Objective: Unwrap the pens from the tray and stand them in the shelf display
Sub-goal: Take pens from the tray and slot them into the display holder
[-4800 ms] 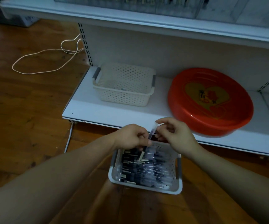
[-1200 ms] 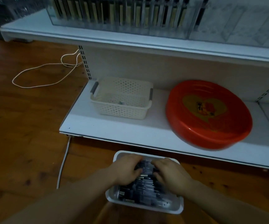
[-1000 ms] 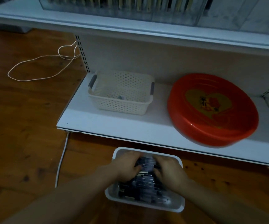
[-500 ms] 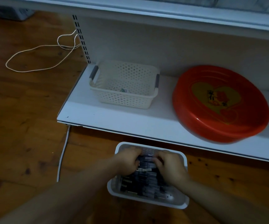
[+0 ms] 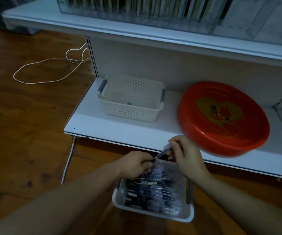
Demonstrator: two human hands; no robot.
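— While I'm watching from the head view, I'm reading from the left: a cord (image 5: 52, 70) is lying looped on the floor (image 5: 26, 133), well clear of the work. What are you seeing at the hands?

— My left hand (image 5: 134, 164) is curling round the lower, dark end of one pen (image 5: 161, 153), fingers closed on it just above the tray (image 5: 190, 212). The tray is sitting on the floor in front of the low shelf (image 5: 120, 131), and it's holding a thick heap of wrapped pens (image 5: 152, 190).

— And the other end?

— My right hand (image 5: 186, 158) is pinching the upper, clear end. So the pen is running slantwise, low on the left and rising to the right, bridging the two hands with both equally close to it. I'm judging that the wrapper is coming off along that axis, the hands pulling apart.

— Poses?

— Both forearms are reaching in from below, knuckles up, wrists meeting over the tray's far edge. Whether the sleeve is already loose, I can't tell; it's too blurred.

— Further right?

— A basket (image 5: 131, 99) and a red dish (image 5: 225, 116) are resting on the low shelf. The display (image 5: 137, 9) is standing on the shelf above, up and beyond both hands.
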